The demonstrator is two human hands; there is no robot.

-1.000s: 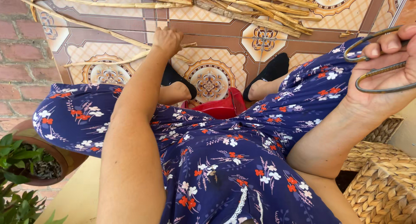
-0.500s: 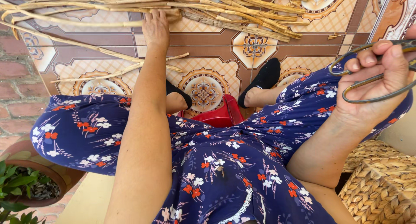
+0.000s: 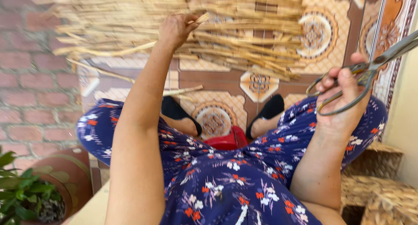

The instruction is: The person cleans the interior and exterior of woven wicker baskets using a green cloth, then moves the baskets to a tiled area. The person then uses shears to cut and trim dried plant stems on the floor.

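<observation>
Head view, looking down over my lap. My left hand [image 3: 175, 30] is stretched out to the pile of dried stalks [image 3: 244, 38] on the tiled floor [image 3: 209, 77]; fingers curled shut around the end of one stalk [image 3: 198, 19], near its tip. The frame is blurred there, so I can't tell whether it's one stalk or a couple in the grip.

My right hand [image 3: 342, 99] is raised at the right side, fingers through the loops of a pair of scissors [image 3: 370, 70]; blades point up and out of frame, look closed or nearly so.

Handling, my read: stalks look dry, light, long and fairly stiff but probably brittle, likely to snap if bent hard or dragged against the pile. They lie crossed over each other, so they could snag. An end grip gives little control over the length; hold further down the stalk seems better.

Nearby: woven baskets [image 3: 383, 199] at lower right, potted plant [image 3: 24, 196] lower left, red object [image 3: 226, 141] between my feet, brick paving [image 3: 35, 99] on the left.
</observation>
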